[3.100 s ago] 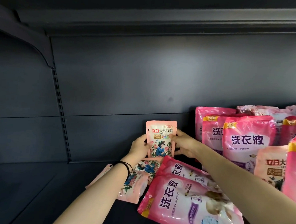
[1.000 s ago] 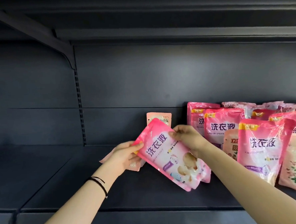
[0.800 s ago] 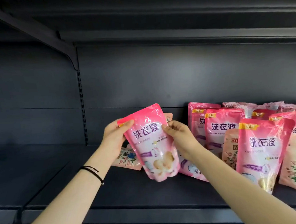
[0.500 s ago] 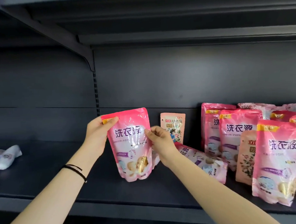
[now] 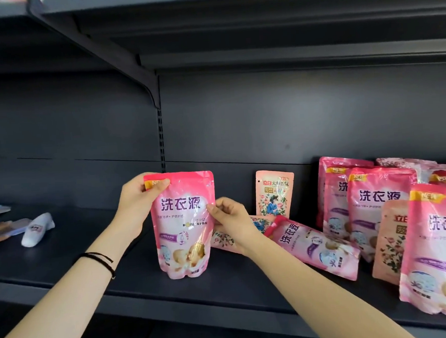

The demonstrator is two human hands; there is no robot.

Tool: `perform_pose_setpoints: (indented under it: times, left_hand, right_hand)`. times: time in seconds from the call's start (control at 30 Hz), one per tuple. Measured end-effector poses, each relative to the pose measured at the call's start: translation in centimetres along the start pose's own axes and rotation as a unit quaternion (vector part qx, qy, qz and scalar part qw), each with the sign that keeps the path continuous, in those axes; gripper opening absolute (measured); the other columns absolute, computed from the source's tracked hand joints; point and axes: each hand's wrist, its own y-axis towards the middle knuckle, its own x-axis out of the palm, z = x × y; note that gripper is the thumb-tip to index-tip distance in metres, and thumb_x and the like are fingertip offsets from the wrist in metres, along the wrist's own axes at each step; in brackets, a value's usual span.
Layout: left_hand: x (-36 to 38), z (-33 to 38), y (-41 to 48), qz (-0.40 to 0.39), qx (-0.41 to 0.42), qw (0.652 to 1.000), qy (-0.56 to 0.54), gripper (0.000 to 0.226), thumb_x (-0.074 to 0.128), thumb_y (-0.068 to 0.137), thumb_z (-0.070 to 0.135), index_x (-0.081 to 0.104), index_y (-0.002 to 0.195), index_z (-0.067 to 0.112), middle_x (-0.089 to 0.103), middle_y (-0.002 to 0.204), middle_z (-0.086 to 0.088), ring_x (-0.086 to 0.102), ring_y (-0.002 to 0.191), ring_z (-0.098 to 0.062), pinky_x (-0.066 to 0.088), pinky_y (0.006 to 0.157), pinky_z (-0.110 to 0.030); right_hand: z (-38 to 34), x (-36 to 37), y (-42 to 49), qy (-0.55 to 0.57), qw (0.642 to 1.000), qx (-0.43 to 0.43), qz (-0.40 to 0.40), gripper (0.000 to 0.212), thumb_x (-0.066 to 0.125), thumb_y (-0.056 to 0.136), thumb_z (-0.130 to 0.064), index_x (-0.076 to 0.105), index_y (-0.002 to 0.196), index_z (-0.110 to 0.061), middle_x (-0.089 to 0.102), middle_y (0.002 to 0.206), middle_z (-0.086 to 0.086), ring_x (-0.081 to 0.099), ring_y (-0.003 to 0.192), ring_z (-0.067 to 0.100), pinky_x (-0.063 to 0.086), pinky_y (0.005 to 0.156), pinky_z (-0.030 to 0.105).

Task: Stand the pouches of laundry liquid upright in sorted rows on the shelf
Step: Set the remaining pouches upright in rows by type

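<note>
You had the pouch (image 5: 183,223) upright near the front of the shelf (image 5: 223,281), left of all the others. Your left hand (image 5: 140,200) pinched its top left corner, thumb across the yellow tab. Your right hand (image 5: 230,218) pinched its right edge about halfway down. Its base seemed to meet the shelf, though from this angle I could not tell whether it bore its own weight.

By my reading you were at the set-down, starting a new row of the pink kind. The next move called for settling the base flat and square, label forward, then freeing one hand at a time, since a soft pouch slumps if the liquid sits unevenly. A fallen pouch (image 5: 315,244) of the same kind lay just to your right, and a floral pouch (image 5: 222,238) lay flat behind your right wrist. Both needed standing. A peach pouch (image 5: 275,194) stood alone against the back wall, and a row (image 5: 378,201) stood further right.

The pink pouches read 洗衣液 in purple, with NEW on the yellow tab. The peach pouch carried 立白 in a red block, then 大师香氛. The finer print was too small to read.
</note>
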Motion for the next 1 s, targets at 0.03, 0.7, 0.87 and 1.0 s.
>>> perform_pose_setpoints:
  times: [0.03, 0.7, 0.87, 1.0]
  left_hand:
    - [-0.1, 0.1, -0.1, -0.009, 0.007, 1.0, 0.012, 0.013, 0.066, 0.086, 0.012, 0.066, 0.098, 0.014, 0.068, 0.089, 0.0, 0.064, 0.083, -0.014, 0.048, 0.071, -0.023]
    - [13.8, 1.9, -4.0, -0.402, 0.176, 0.708, 0.554, 0.025, 0.063, 0.082, 0.051, 0.064, 0.096, 0.03, 0.064, 0.098, 0.012, 0.06, 0.09, -0.011, 0.052, 0.077, -0.033]
    - [17.8, -2.0, -3.5, -0.409, 0.109, 0.694, 0.582, 0.032, 0.064, 0.082, 0.05, 0.065, 0.099, 0.024, 0.062, 0.108, 0.003, 0.06, 0.092, -0.019, 0.045, 0.068, -0.029]
    - [19.6, -4.7, -3.5, -0.391, 0.041, 0.72, 0.572, 0.035, 0.062, 0.084, 0.049, 0.064, 0.101, 0.018, 0.062, 0.106, 0.0, 0.06, 0.092, -0.019, 0.044, 0.067, -0.027]
  right_hand:
    - [-0.2, -0.3, 0.0, -0.013, 1.0, -0.008, -0.007, 0.017, 0.056, 0.095, -0.014, 0.059, 0.079, -0.009, 0.062, 0.078, 0.009, 0.059, 0.077, 0.022, 0.054, 0.086, 0.043]
    - [-5.6, -15.8, -3.2, -0.639, 0.742, 0.132, -0.157, 0.037, 0.072, 0.082, -0.038, 0.066, 0.109, -0.014, 0.065, 0.115, 0.003, 0.059, 0.107, 0.021, 0.047, 0.093, 0.034]
    - [-5.6, -18.7, -3.4, -0.641, 0.736, 0.161, -0.147, 0.042, 0.068, 0.086, -0.038, 0.062, 0.119, -0.012, 0.058, 0.126, 0.003, 0.053, 0.114, 0.022, 0.043, 0.09, 0.03]
    - [-4.3, -19.3, -2.8, -0.626, 0.753, 0.169, -0.116, 0.043, 0.066, 0.088, -0.036, 0.06, 0.122, -0.01, 0.056, 0.129, 0.006, 0.053, 0.115, 0.023, 0.041, 0.087, 0.027]
